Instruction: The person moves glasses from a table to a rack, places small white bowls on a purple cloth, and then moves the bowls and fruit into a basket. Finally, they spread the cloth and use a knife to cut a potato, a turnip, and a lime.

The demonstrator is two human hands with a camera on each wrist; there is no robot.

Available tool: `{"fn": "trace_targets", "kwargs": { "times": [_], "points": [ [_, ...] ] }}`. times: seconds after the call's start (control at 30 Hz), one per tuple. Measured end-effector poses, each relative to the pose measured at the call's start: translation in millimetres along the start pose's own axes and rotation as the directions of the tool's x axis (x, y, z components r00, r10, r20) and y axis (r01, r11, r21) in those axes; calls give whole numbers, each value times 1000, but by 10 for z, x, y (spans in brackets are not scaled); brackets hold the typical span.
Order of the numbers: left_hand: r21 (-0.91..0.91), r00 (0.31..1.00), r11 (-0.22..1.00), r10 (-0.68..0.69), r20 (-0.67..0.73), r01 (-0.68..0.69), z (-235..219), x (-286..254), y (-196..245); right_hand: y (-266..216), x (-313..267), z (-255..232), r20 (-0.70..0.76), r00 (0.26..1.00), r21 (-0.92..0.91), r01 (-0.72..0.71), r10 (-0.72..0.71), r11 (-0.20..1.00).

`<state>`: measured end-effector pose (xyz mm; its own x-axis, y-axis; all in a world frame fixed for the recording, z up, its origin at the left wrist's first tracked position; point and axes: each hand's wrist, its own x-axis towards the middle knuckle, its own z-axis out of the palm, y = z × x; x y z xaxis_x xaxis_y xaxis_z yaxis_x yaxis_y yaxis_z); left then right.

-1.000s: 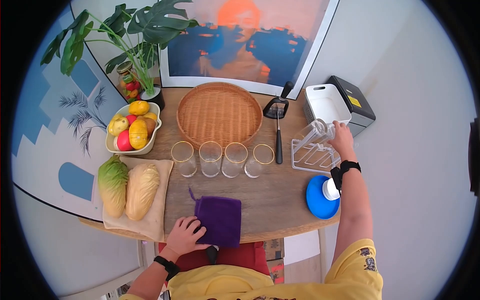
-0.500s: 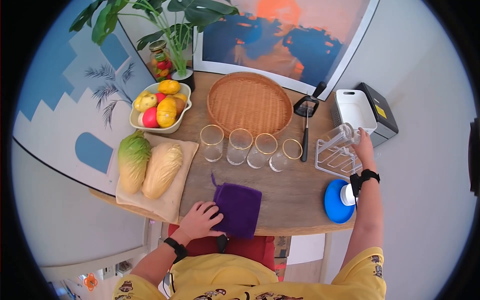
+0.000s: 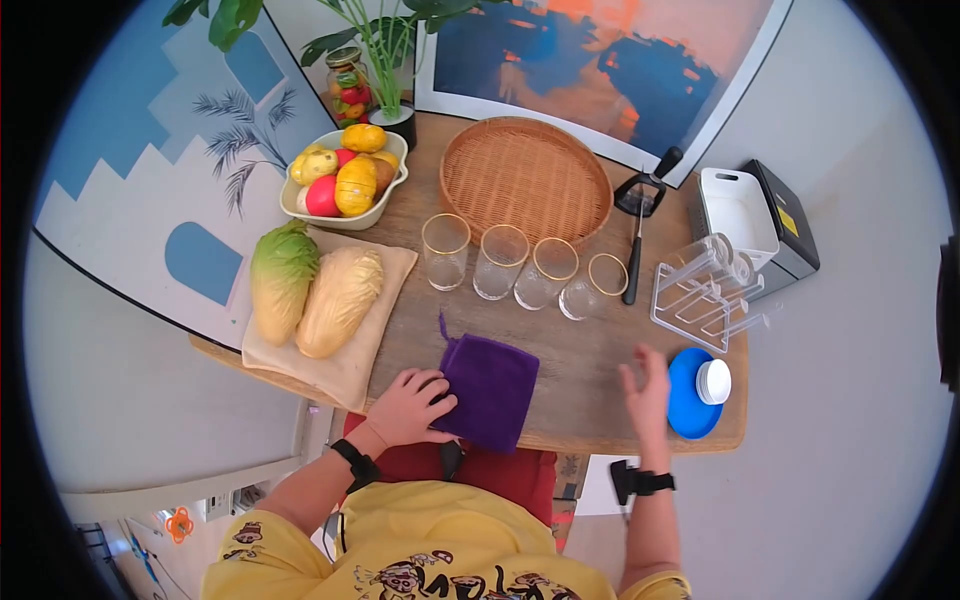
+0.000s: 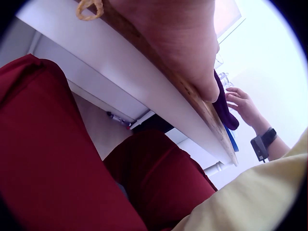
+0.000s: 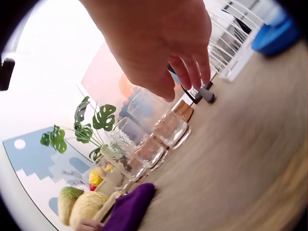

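In the head view a purple cloth pouch (image 3: 490, 392) lies at the table's front edge, its drawstring toward the back. My left hand (image 3: 408, 408) rests on its left side, fingers relaxed. My right hand (image 3: 648, 395) hovers over the table between the pouch and the blue plate (image 3: 690, 420), holding nothing, its fingers loosely extended. Behind the pouch stand several gold-rimmed glasses in a row, the leftmost (image 3: 446, 262) by the wicker tray. Glasses (image 3: 708, 258) also hang on the white rack (image 3: 690, 320) at the right. The right wrist view shows my right hand (image 5: 159, 43) empty.
White cups (image 3: 713, 382) sit on the blue plate. A wicker tray (image 3: 525, 180), black-handled utensils (image 3: 634, 265) and a white basket (image 3: 738, 215) stand farther back. At the left are cabbages (image 3: 338, 305) on a cloth and a fruit bowl (image 3: 355, 218).
My right hand has let go of a glass at the rack and moved left toward the front of the table. The left hand stays on the pouch; the head view has shifted.
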<state>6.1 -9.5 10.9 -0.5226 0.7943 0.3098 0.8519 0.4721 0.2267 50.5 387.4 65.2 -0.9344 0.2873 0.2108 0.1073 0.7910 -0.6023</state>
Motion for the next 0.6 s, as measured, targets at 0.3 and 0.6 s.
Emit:
{"fn": "trace_targets", "kwargs": {
  "times": [0.3,0.6],
  "points": [
    [-3,997,1000,5,-71,-5,34,-2,6,-173,493,786,15,984,536,-160,179,829],
    [7,1000,1000,-23,-18,23,23,-1,10,-26,898,1234,-100,988,572,-39,116,819]
  ]
}}
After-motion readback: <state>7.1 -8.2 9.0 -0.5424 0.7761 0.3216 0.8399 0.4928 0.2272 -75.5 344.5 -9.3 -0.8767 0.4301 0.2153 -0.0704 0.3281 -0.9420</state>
